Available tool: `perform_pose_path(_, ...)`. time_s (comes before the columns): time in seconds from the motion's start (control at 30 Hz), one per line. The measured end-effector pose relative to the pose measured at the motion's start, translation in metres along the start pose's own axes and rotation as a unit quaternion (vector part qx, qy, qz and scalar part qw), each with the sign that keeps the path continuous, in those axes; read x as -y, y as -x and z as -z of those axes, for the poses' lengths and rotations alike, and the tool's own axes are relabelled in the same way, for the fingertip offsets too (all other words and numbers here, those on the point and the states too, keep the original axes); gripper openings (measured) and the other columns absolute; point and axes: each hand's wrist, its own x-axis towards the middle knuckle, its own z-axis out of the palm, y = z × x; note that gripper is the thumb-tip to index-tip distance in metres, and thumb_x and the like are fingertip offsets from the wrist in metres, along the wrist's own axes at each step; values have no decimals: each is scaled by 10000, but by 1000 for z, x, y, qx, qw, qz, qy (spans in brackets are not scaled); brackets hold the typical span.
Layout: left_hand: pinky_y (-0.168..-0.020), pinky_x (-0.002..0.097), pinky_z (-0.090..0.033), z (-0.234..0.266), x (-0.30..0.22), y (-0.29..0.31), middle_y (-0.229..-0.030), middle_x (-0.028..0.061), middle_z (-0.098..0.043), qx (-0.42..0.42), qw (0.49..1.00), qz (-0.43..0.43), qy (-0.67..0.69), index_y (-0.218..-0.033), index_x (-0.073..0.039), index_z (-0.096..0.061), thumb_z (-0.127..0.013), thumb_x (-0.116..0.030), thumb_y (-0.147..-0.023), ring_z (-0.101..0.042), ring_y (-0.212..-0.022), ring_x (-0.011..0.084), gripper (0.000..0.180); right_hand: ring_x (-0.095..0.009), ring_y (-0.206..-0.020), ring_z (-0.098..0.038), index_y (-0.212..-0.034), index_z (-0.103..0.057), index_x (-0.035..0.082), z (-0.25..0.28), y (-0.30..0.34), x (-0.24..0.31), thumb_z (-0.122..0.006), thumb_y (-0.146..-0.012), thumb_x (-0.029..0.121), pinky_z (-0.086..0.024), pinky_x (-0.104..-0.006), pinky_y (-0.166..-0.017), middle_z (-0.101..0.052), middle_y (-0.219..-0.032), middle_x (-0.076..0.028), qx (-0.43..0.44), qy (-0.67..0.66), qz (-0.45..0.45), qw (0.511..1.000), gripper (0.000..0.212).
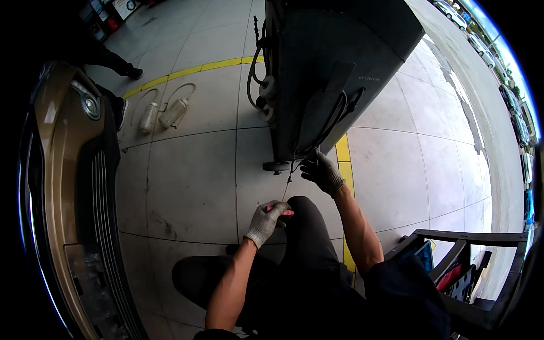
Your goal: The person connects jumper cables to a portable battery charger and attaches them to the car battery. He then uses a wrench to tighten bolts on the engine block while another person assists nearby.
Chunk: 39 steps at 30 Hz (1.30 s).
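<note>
My left hand (268, 220) grips a red handle (289, 213); right hand (322, 171) curls, hold unclear: weak pinch could lose black cable (334, 120) above it

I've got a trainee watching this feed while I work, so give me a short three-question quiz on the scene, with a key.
1. Which hand grips the red item?
2. True or false: the two whitish bottles are to the right of the dark cabinet.
3. Fill in the colour: the floor stripe beside the right hand is ____.

Key:
1. The left hand, which wears a glove.
2. False; the whitish bottles are on the floor to the left of the dark cabinet.
3. Yellow.
</note>
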Motion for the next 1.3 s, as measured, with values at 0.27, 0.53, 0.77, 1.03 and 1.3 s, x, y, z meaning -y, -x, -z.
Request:
perform_pose_path(0.27, -863, 304, -530, -6, 6, -10, -971, 46, -788, -86, 976, -27, -197, -1127, -35, -740, -646, -312, -1009, -734, -936, 144, 315, -153, -490, -445, -750, -543, 136, 3, -61, -44, -737, -953, 381, -345, -343, -474, -499, -609, -7, -201, 73, 35, 976, 373)
perform_pose_path(0.53, -948, 325, -544, -2, 35, -49, -1425, 184, -612, -139, 965, -116, -190, -1545, -44, -466, -713, -393, -983, -737, -1019, 214, 706, -225, -983, -741, -1248, -645, 31, -35, 28, -127, -748, -875, 178, -571, -381, -870, -765, -1004, -162, -75, 415, 170, 891, 414)
perform_pose_path(0.77, -794, 364, -551, -8, 39, -114, -925, 78, -762, -201, 956, -10, -215, -1024, -111, -782, -722, -329, -930, -708, -858, 237, 244, -344, -1134, -680, -1400, -522, -11, 19, -18, -112, -599, -977, 116, -576, -457, -950, -660, -1287, -185, -90, -109, -6, 990, 448)
perform_pose_path(1.03, -782, 440, -562, 0, 85, -175, -916, 133, -759, -261, 925, -6, -276, -979, -138, -762, -726, -291, -878, -723, -875, 354, 187, -130, -783, -622, -1156, -678, 4, 38, -89, -39, -732, -973, 342, -525, -319, -697, -692, -903, -59, -210, 396, 95, 889, 388)
perform_pose_path(1.3, -829, 479, -577, 0, 104, -207, -1002, 110, -745, -234, 883, -72, -400, -1101, -185, -755, -687, -206, -915, -700, -963, 349, 199, -133, -655, -569, -960, -711, 21, 59, -94, -36, -671, -992, 449, -478, -338, -629, -639, -703, -53, -170, 613, 190, 748, 432)
